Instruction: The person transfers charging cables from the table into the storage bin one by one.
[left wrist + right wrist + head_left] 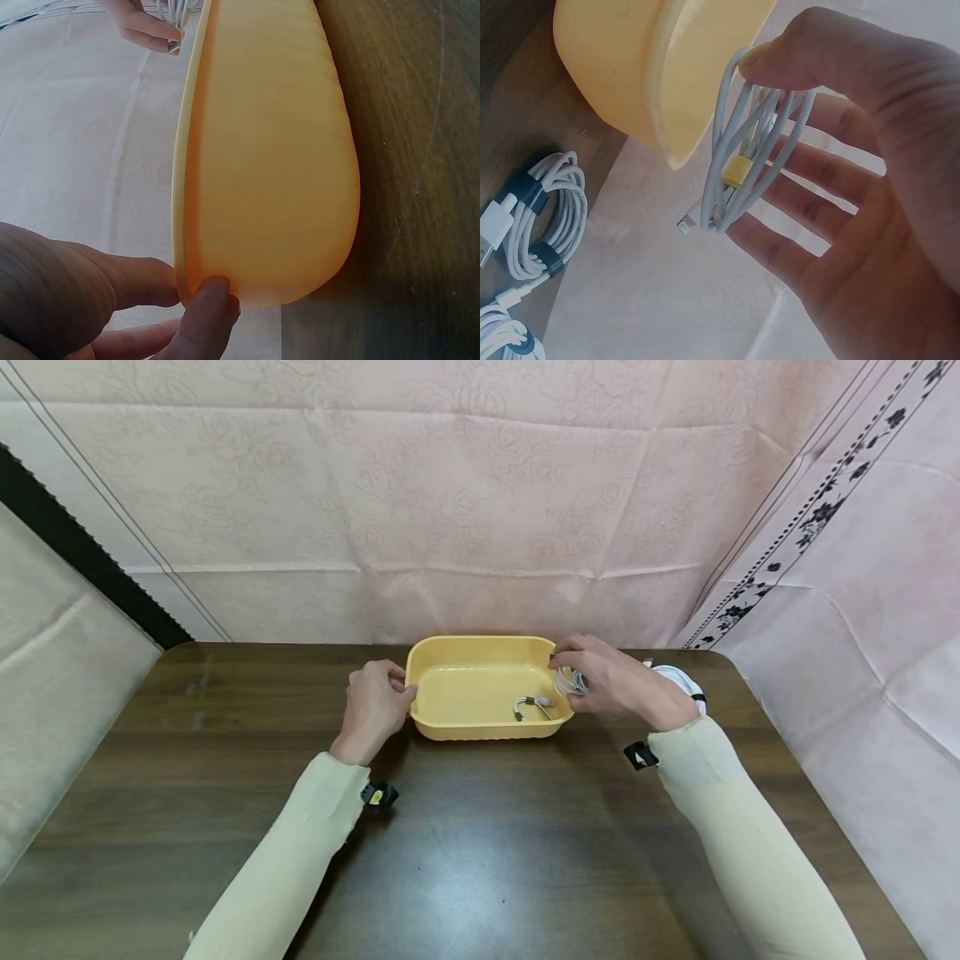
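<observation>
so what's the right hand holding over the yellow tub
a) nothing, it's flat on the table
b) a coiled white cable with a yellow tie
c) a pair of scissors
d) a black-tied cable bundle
b: the right hand pinches a coiled white cable bound by a yellow tie, at the rim of the yellow tub; the black-tied bundle lies on the table.

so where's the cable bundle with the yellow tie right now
The cable bundle with the yellow tie is pinched in the right hand, held over the right rim of the yellow tub.
</observation>
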A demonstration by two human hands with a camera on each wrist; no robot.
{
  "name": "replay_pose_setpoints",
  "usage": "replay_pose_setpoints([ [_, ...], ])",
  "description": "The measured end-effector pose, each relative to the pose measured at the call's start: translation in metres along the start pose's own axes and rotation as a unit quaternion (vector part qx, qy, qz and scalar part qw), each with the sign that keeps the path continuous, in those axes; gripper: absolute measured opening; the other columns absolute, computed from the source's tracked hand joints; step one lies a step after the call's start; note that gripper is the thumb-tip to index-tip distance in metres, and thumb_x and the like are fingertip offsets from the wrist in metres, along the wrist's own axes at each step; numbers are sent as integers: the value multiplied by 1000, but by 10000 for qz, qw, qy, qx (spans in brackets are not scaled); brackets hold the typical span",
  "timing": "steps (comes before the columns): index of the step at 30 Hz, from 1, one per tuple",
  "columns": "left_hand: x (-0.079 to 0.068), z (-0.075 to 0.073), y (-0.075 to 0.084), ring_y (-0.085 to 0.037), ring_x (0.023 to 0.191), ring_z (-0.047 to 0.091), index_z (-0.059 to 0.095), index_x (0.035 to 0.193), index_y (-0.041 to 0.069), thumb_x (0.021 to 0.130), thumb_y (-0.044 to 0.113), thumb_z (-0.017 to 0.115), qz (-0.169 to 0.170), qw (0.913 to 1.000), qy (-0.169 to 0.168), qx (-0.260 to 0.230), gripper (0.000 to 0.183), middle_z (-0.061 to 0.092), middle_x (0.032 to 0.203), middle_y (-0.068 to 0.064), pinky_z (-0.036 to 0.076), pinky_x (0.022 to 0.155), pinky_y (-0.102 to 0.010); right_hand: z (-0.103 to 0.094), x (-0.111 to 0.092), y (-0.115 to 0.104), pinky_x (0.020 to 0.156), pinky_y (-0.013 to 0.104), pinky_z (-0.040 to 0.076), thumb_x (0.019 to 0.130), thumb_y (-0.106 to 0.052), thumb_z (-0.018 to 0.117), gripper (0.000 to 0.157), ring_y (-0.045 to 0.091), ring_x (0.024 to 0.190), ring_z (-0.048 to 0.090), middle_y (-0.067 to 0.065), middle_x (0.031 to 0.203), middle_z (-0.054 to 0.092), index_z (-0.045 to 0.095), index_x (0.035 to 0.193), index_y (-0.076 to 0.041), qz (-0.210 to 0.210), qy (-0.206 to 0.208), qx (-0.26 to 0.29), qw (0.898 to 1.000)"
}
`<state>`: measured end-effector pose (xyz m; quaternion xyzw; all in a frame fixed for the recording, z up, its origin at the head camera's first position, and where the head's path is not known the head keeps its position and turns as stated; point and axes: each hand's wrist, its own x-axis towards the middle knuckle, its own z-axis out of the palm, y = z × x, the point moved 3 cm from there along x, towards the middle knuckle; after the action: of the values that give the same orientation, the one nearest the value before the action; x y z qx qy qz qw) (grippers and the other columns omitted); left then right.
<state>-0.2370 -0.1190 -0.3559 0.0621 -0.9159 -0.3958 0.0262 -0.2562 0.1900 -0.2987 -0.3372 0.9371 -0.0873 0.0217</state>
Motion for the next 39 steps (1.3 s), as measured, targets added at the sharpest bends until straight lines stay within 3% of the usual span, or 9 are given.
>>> replay_pose_setpoints([
  [18, 0, 2, -2, -25, 80, 71, 68, 118, 0, 96, 18, 68, -75, 10000, -43, -4, 28, 74, 100, -16, 58, 67, -32, 4, 9, -2, 114, 48, 40, 82, -8, 76, 49, 34, 135, 47, 16, 142, 55, 65, 129, 0, -24, -148, 107, 9998],
  [32, 1, 1, -1, -24, 79, 70, 68, 119, 0, 97, 17, 68, -99, 9999, -21, -5, 28, 74, 100, -15, 57, 65, -30, 10, 19, -4, 112, 47, 41, 82, -14, 80, 48, 34, 131, 51, 14, 137, 58, 66, 127, -2, -317, 53, 27, 9995],
  [39, 1, 1, 0, -25, 82, 70, 69, 118, 1, 96, 17, 68, -76, 10000, 3, 13, 27, 74, 99, -15, 57, 67, -31, 11, 20, -3, 112, 47, 41, 83, -13, 80, 49, 33, 133, 51, 13, 139, 57, 66, 128, -2, -264, 60, 37, 9996],
])
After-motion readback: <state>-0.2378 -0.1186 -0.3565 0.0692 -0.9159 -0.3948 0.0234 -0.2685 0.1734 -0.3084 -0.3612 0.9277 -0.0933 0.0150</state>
